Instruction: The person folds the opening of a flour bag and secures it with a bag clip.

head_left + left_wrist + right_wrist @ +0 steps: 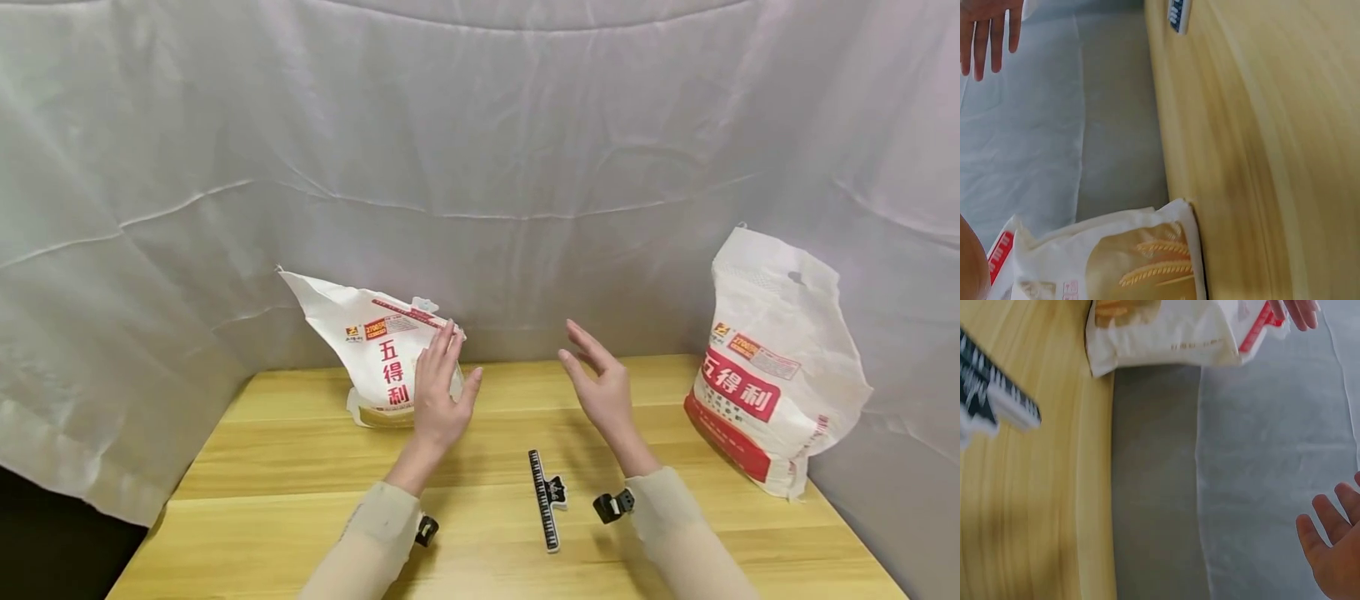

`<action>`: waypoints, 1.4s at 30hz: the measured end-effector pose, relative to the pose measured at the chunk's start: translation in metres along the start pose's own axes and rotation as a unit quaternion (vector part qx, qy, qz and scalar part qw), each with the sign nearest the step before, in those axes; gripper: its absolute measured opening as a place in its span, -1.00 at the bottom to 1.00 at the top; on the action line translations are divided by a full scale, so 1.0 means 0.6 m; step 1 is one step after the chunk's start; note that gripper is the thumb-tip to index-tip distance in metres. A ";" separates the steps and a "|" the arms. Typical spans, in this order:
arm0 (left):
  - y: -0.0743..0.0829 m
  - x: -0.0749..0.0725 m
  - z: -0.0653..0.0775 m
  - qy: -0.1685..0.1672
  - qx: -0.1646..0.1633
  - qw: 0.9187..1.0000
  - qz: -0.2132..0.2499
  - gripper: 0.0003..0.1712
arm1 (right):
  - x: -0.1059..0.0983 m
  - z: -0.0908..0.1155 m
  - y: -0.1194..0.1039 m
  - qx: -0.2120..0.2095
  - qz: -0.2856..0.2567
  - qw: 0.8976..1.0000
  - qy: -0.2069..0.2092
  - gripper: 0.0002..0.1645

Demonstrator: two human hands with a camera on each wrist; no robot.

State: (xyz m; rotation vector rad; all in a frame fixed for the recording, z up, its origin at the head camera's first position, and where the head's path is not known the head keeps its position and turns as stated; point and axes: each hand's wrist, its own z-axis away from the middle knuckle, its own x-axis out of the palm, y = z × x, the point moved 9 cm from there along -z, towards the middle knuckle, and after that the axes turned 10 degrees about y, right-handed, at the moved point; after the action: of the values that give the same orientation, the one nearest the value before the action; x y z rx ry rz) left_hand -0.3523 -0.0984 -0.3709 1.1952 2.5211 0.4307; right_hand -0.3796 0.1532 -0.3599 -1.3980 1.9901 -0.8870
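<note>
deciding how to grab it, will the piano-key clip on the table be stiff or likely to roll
The piano-key clip should be stiff, judging by its long straight bar. It probably won't roll, as a tab juts from one side. Likely light, being slim.

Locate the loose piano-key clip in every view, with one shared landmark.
Head: piano-key clip lies low, right of centre.
Left wrist: only its end shows, top edge, just right of centre.
Right wrist: left edge, upper half, cut off.
Shared landmark: white bag nearest the left hand.

Left hand (pixel 441 392) raised, fingers (pixel 444 347) straight; right hand (pixel 606 390) raised, relaxed
</note>
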 end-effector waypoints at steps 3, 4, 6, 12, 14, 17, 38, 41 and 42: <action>0.003 0.018 0.006 -0.027 0.002 1.000 -0.009 -0.27 | -0.028 -0.001 0.007 0.010 0.034 0.999 0.019 -0.46; 0.005 0.024 0.009 -0.036 0.006 0.999 -0.013 -0.27 | -0.039 -0.001 0.009 0.013 0.048 0.998 0.026 -0.46; 0.010 0.036 0.013 -0.052 0.016 0.998 -0.023 -0.27 | -0.059 -0.002 0.012 0.013 0.069 0.997 0.039 -0.45; 0.019 0.066 0.027 -0.097 0.047 0.993 -0.049 -0.26 | -0.124 0.000 0.008 -0.031 0.112 0.991 0.062 -0.45; 0.021 0.075 0.031 -0.112 0.052 0.991 -0.056 -0.26 | -0.145 0.002 0.004 -0.051 0.137 0.987 0.066 -0.44; 0.022 0.090 0.035 -0.134 0.057 0.988 -0.057 -0.26 | -0.176 0.005 -0.006 -0.088 0.180 0.977 0.073 -0.41; 0.058 0.200 0.042 -0.173 0.081 0.981 -0.030 -0.28 | -0.335 0.041 -0.040 -0.226 0.291 0.908 0.202 -0.44; 0.067 0.216 0.045 -0.181 0.076 0.980 -0.024 -0.28 | -0.355 0.044 -0.046 -0.243 0.300 0.895 0.225 -0.44; 0.070 0.219 0.046 -0.183 0.076 0.980 -0.024 -0.28 | -0.360 0.045 -0.050 -0.249 0.303 0.890 0.233 -0.41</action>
State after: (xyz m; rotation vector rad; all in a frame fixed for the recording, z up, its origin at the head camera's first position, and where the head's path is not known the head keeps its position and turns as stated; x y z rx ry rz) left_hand -0.3912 0.0338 -0.3994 1.1417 2.2861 0.0016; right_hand -0.2745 0.3451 -0.3408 -0.7007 2.9440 -0.4522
